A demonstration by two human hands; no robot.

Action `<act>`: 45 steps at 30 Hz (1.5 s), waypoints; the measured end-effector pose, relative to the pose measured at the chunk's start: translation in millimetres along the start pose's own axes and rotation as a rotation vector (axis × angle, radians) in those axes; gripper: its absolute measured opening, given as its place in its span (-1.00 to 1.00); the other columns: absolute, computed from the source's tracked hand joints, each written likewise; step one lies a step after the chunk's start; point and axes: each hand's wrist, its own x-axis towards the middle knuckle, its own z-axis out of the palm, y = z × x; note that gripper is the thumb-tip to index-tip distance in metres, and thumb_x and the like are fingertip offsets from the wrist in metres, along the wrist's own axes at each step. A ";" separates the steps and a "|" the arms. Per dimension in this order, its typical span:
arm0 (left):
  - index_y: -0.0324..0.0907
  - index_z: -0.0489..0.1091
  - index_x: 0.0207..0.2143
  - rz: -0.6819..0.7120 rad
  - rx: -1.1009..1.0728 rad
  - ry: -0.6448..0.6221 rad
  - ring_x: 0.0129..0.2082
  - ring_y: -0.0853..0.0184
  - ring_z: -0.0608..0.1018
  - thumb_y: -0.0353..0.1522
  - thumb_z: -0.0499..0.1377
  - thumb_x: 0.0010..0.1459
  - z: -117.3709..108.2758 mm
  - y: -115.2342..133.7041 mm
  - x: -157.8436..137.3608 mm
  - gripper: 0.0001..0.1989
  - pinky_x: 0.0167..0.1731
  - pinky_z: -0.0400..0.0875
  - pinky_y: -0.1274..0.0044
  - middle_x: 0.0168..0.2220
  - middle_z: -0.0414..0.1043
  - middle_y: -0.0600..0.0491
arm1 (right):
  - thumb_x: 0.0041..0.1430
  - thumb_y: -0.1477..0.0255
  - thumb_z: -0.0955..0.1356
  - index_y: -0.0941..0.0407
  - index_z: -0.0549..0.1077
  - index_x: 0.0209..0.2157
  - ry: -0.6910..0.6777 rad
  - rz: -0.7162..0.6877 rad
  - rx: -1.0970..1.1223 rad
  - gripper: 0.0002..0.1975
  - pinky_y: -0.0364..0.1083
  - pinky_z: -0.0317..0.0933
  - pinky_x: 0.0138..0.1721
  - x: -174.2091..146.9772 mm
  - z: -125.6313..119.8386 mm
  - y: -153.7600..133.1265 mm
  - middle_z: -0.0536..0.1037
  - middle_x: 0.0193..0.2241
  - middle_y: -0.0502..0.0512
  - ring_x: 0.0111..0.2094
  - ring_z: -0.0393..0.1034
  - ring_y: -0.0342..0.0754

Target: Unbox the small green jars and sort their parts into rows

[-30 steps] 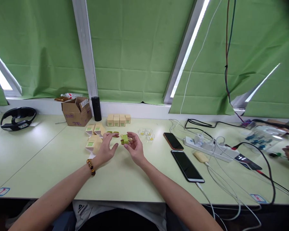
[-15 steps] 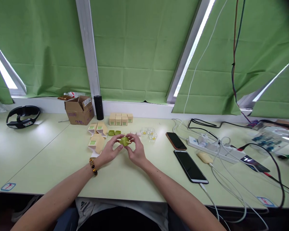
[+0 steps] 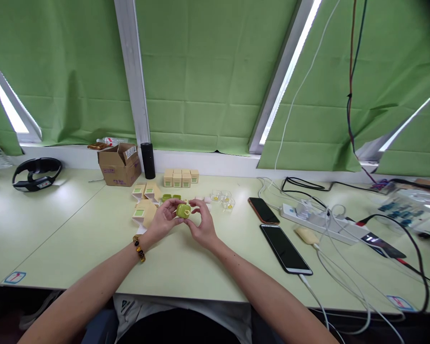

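A small rounded green case (image 3: 182, 210) with a pale loop on its right side is held up over the table between my hands. My left hand (image 3: 166, 219) grips it from the left, fingers behind and thumb below. On the other side my right hand (image 3: 203, 224) curls its thumb and fingertips around the loop end; the exact contact is too small to see. Behind my left fingers lie green open pieces (image 3: 172, 197), partly covered. Small opened cardboard boxes (image 3: 144, 211) stand beside my left hand. Clear plastic cups (image 3: 228, 204) with yellow bits sit beyond my right hand.
Closed small boxes (image 3: 177, 178) stand in a row at the back, near a black cylinder (image 3: 148, 160) and a brown carton (image 3: 120, 167). Two phones (image 3: 285, 249), a power strip (image 3: 318, 223) and loose cables occupy the right. A black headset (image 3: 37, 174) lies far left.
The green case has turned and tilted in my hands, so its loop now faces me more. My right fingers have shifted slightly, while both arms stay in place.
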 end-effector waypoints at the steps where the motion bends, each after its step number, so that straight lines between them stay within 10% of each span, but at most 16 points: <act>1: -0.16 0.42 0.00 -0.007 -0.008 -0.001 0.13 0.14 0.53 -0.39 0.51 0.01 0.1 0.2 0.1 -0.48 0.07 0.52 0.34 0.09 0.46 -0.13 | 0.19 0.48 0.44 0.00 0.34 0.14 -0.005 -0.002 -0.007 -0.51 0.09 0.43 -0.08 -0.1 0.2 0.1 0.46 0.07 0.21 0.06 0.39 0.12; 16: -0.07 0.47 0.05 0.357 0.662 0.157 -0.06 0.22 0.50 -0.41 0.30 0.24 -4.9 -4.2 -5.3 -0.68 -0.01 0.51 0.27 0.02 0.37 -0.09 | 0.28 0.53 0.34 0.01 0.32 0.17 0.040 -0.247 -0.272 -0.56 0.28 0.36 0.09 0.7 -4.6 0.0 0.46 0.02 0.24 0.08 0.36 0.20; 29: -0.11 0.49 0.15 0.093 0.356 -0.009 0.04 0.16 0.59 -0.24 0.28 0.30 -6.9 -7.8 -6.1 -0.61 0.09 0.55 0.28 0.12 0.50 -0.15 | 0.34 0.40 0.39 0.00 0.30 0.24 -0.007 -0.144 -0.156 -0.53 0.17 0.45 0.06 0.6 -0.4 0.2 0.43 0.07 0.26 0.07 0.40 0.14; 45: -0.12 0.59 -0.11 0.174 0.584 0.224 -0.13 0.21 0.66 -0.26 0.32 0.25 -3.5 -6.9 -5.6 -0.80 -0.07 0.62 0.34 -0.13 0.64 -0.04 | 0.35 0.43 0.39 -0.01 0.38 0.22 -0.007 -0.094 -0.068 -0.57 0.15 0.52 0.09 1.0 -0.2 -3.8 0.39 0.09 0.24 0.08 0.43 0.10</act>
